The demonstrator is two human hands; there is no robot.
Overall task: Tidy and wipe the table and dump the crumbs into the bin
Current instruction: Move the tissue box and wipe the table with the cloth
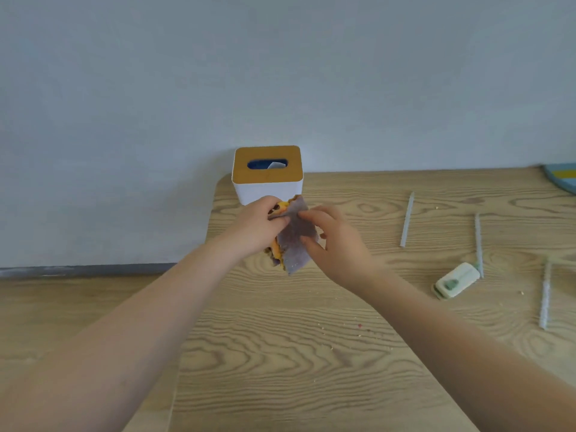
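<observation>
cloth (294,241): grey-purple, orange patches, crumpled, hanging | pinched between left hand (254,227) and right hand (338,244) | crumbs (358,327): scattered below right hand

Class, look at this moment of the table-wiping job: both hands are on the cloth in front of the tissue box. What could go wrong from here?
1. The cloth hangs bunched between the left hand and right hand; wiped like that, it may smear crumbs rather than gather them.
2. A wide sweep could roll the thin sticks or the small white case off the table.
3. No bin is visible, so crumbs might fall to the floor.
</observation>
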